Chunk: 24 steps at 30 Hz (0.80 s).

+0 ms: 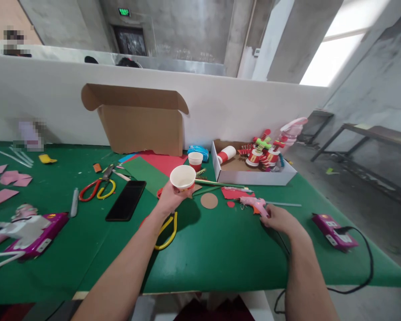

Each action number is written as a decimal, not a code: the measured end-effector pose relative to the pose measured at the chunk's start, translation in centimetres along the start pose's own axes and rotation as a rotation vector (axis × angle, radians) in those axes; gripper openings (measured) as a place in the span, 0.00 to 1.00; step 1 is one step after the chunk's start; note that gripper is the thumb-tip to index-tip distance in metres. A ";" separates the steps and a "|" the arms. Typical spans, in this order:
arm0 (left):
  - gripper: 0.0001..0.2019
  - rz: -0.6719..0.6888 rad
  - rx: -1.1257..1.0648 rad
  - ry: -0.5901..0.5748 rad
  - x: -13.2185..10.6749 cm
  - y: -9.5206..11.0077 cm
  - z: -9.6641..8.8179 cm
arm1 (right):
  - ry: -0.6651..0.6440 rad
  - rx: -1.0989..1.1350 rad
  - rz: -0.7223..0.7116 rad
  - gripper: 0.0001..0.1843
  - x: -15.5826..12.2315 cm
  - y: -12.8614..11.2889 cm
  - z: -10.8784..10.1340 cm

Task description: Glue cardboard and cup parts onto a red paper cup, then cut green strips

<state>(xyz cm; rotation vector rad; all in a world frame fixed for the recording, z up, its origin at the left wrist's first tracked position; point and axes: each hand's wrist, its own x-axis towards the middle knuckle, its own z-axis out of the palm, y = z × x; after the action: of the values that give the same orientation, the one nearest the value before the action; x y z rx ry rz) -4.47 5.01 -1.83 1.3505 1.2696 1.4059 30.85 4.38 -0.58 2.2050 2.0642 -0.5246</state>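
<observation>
My left hand (169, 199) is closed round a white paper cup (183, 177), held upright above the green table (220, 254). Over to the right, my right hand (278, 218) rests on the table with its fingers curled on the handle of a pink glue gun (254, 204), whose nozzle points left. A brown card disc (209, 200) and red paper scraps (233, 193) lie between the two hands. Yellow-handled scissors (167, 232) lie partly under my left forearm.
A black phone (126, 200) and red-and-yellow scissors (96, 189) lie to the left. An open brown carton (140, 120) stands at the back wall. A white box (254, 171) holds finished cup figures. A second paper cup (195, 159) stands behind green and red sheets (153, 169). A purple power pack (334, 232) with a black cable lies right.
</observation>
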 end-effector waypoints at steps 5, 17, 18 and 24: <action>0.30 0.009 0.184 -0.193 -0.5 0.0 -0.3 | 0.156 0.085 -0.044 0.07 -0.8 -0.6 -0.7; 0.39 0.340 0.601 -0.894 -1.8 -1.1 0.5 | 0.385 0.050 -0.272 0.17 1.7 -9.8 -2.0; 0.39 0.328 0.614 -0.899 -1.9 -1.2 0.6 | 0.370 0.065 -0.268 0.16 1.9 -10.6 -2.0; 0.44 0.283 0.618 -0.910 -2.1 -1.6 0.8 | 0.272 0.222 -0.324 0.12 2.9 -11.9 -0.6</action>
<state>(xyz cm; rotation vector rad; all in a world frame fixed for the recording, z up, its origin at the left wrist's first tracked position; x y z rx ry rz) -3.61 3.35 -3.88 2.2905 0.9004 0.3801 19.44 8.42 1.26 2.1666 2.6506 -0.5243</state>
